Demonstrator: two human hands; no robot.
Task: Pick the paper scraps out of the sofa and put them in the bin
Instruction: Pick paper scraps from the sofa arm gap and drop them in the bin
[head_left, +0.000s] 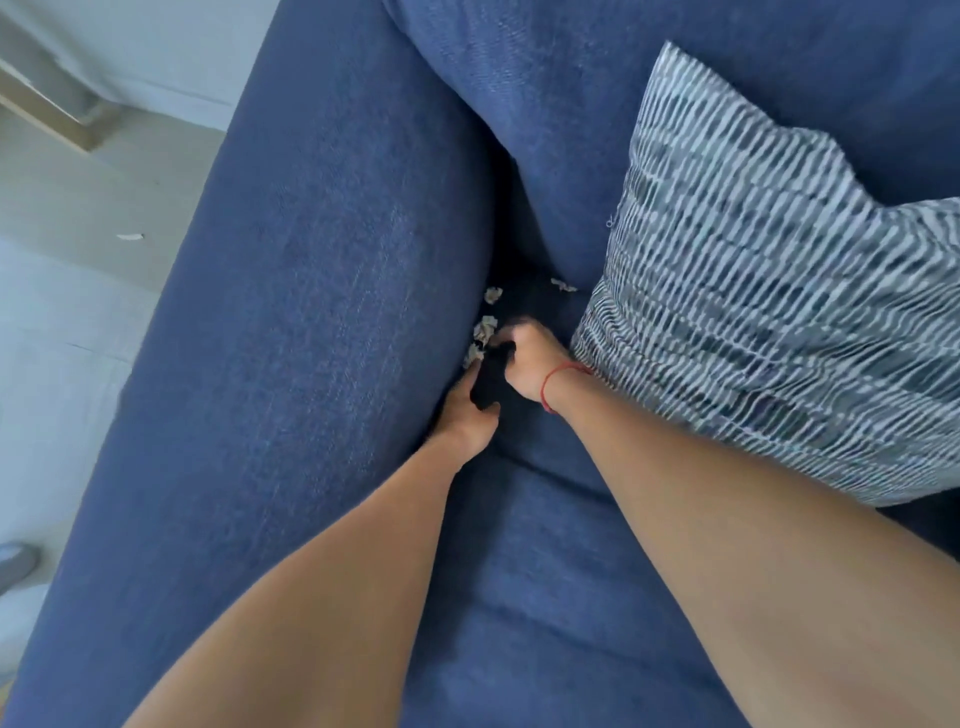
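Note:
Several crumpled white paper scraps lie in the dark gap between the blue sofa's armrest (311, 312) and its seat cushion (561, 571): one scrap (493, 295) is farthest back, a second scrap (485, 328) and a third scrap (472, 353) sit closer, and another scrap (563, 285) lies by the pillow. My left hand (465, 415) presses flat against the armrest's inner side, fingers apart, holding nothing. My right hand (527, 364), with a red string on its wrist, is curled over the gap, its fingertips at the second scrap. Whether it grips anything is hidden. No bin is in view.
A striped blue-and-white pillow (769, 312) leans on the seat right beside my right wrist. The sofa back (675, 78) rises behind it. On the pale floor at the left lies a small white scrap (130, 237). A wooden furniture piece (47, 109) stands at the top left.

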